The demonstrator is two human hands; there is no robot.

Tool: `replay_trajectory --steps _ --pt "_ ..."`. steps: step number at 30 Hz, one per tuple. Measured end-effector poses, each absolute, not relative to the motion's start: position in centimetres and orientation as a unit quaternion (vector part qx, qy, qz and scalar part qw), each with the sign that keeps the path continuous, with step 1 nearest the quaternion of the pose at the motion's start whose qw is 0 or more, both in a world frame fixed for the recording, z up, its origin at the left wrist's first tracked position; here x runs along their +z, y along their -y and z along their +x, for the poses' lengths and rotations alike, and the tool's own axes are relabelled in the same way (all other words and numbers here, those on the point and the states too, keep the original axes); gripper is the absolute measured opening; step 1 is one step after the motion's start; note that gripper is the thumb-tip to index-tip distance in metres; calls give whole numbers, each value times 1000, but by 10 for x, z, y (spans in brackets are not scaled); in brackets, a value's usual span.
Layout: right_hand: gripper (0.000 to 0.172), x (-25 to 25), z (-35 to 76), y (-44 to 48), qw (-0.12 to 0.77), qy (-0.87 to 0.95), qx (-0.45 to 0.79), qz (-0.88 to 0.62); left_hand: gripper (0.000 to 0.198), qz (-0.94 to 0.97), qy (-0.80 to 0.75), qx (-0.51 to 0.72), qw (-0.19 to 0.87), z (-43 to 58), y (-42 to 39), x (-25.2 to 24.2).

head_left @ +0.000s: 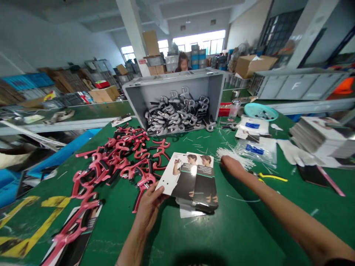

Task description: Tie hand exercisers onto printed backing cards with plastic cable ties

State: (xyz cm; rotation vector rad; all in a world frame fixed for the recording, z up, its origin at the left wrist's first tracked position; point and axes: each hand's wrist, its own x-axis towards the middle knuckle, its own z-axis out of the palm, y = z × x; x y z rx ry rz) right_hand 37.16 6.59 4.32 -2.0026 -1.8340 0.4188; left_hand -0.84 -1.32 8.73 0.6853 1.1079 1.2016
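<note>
Near the table's middle, my left hand (152,205) pinches the left edge of a printed backing card (179,177) with small punched holes. The card is tilted and overlaps a stack of similar cards (205,181). My right hand (232,166) reaches to the left end of a pile of thin white cable ties (242,159), fingers closed at the tabletop. Whatever lies between those fingers is hidden. Left of the cards spreads a heap of pink-and-black hand grip strengtheners (111,162). At lower left, a pink hand grip (73,231) lies on another card (80,247).
Behind, a grey crate (216,88) on its side holds grey-and-black hand grips (177,114). To the right are yellow-handled pliers (273,177), plastic bags (257,151), a white glove (298,153), a card stack (313,138) and a turquoise dish (249,109). A person sits beyond the crate.
</note>
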Motion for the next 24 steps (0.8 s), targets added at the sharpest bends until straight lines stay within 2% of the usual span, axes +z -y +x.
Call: replay_trajectory --steps 4,8,10,12,16,24 --pt "15 79 387 -68 278 640 172 -695 43 330 -487 541 601 -37 18 103" --pt "28 127 360 -59 451 586 214 -638 34 403 -482 489 606 -42 15 115" --pt "19 149 318 -42 556 548 324 -534 33 422 -469 470 617 -34 12 116" --pt "18 163 269 -22 556 590 372 -453 35 429 -455 466 625 -24 11 116" --pt "14 164 202 6 509 685 277 -440 38 427 -437 477 632 -15 12 116" --pt "14 143 190 8 432 760 215 -435 34 443 -431 467 632 -19 15 114"
